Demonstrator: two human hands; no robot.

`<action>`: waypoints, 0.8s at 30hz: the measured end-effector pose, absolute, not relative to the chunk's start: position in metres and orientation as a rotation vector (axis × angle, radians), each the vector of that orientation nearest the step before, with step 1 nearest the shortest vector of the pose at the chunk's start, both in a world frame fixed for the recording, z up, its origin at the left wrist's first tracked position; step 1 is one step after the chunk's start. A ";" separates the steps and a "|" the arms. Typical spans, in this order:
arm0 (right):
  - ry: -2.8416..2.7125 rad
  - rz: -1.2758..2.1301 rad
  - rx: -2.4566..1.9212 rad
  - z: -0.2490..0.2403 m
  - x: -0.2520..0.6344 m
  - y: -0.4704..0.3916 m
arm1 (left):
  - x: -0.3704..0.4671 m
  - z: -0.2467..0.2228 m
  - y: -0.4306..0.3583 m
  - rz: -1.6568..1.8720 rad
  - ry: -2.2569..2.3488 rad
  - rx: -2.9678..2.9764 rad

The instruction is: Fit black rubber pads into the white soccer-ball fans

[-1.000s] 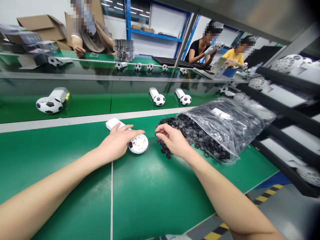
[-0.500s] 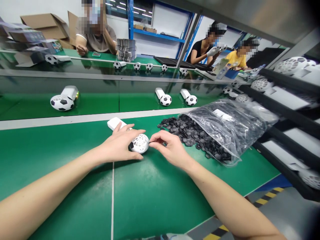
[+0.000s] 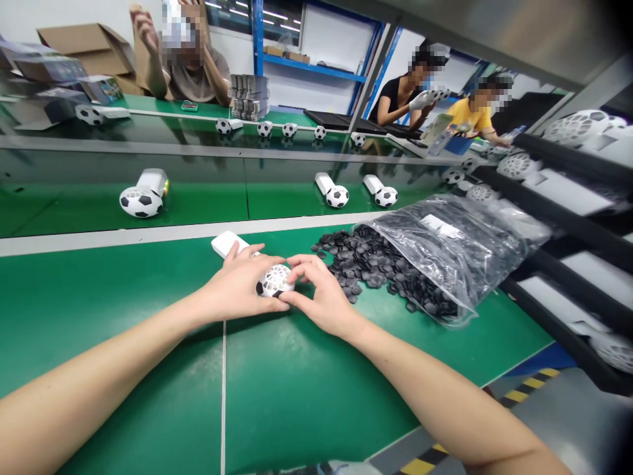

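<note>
A white device with a soccer-ball-shaped head (image 3: 275, 280) lies on the green table. Its head has an open lattice top and a few black patches. The white handle (image 3: 225, 243) sticks out beyond my fingers at the upper left. My left hand (image 3: 242, 284) wraps the head from the left, thumb along the near side. My right hand (image 3: 316, 290) grips the head's right side between thumb and fingers. Whether a black piece sits under those fingertips is hidden. Loose black pieces (image 3: 363, 260) spill beside my right hand from a clear plastic bag (image 3: 475, 244).
Beyond the table edge, a green belt (image 3: 277, 191) carries several soccer-ball devices (image 3: 337, 196). Black racks (image 3: 554, 264) with white parts stand at the right. Across the belt are several people and a stack of grey parts (image 3: 250, 97).
My right hand has moved from pinching a small dark piece at the ball's right edge to pressing around its near right side. Devices on the near belt have shifted right.
</note>
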State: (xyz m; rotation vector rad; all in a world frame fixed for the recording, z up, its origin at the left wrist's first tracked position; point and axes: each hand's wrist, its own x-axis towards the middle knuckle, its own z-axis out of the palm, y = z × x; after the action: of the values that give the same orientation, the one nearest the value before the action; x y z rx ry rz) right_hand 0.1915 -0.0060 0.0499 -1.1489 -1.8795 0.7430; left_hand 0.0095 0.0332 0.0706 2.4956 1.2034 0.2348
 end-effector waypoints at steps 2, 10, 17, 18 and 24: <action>-1.841 0.842 -1.155 0.048 0.191 -0.005 | 0.011 0.071 0.032 0.239 1.221 2.493; -1.774 1.040 -1.154 0.044 0.192 0.002 | 0.012 0.070 0.033 0.385 1.156 2.526; -1.817 0.407 -1.454 0.052 0.233 0.029 | 0.008 0.066 0.037 0.379 1.061 2.507; -1.892 0.340 -1.490 0.052 0.236 0.030 | 0.008 0.068 0.037 0.370 1.019 2.506; -2.207 0.292 -1.749 0.052 0.234 0.021 | 0.015 0.066 0.026 0.317 1.162 2.426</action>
State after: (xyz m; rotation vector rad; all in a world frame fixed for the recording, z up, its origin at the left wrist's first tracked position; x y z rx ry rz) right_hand 0.2335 0.0213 0.0520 -1.7489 -2.2066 0.2916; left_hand 0.0149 0.0262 0.0656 2.4263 1.1618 0.3169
